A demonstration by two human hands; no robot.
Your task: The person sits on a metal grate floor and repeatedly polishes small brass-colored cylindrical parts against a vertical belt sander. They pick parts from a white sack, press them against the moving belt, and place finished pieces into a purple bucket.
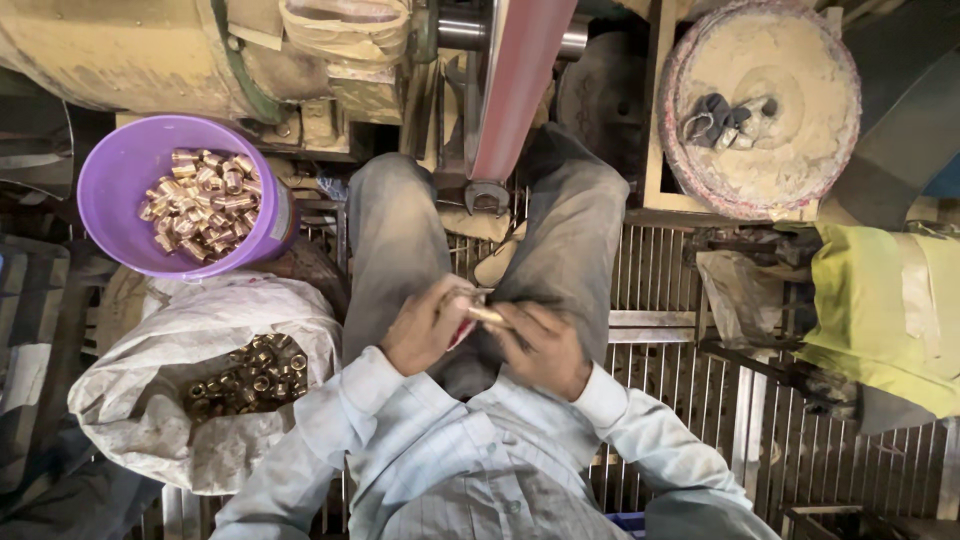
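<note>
I sit with both hands together over my lap. My left hand (428,326) and my right hand (540,345) both pinch a small brass fitting (484,314) between the fingertips; a bit of red shows under the left fingers. A purple bowl (115,180) at my left holds several shiny brass fittings (203,203). Below it an open white sack (170,350) holds several duller brass fittings (250,375). A reddish sanding belt (518,80) runs away from me just beyond my knees.
A metal grate floor (680,320) lies under my legs. A dusty round wheel (765,100) with dark cloth on it stands at the upper right. Yellow cloth (880,310) lies at the right. A dusty machine housing (130,50) fills the upper left.
</note>
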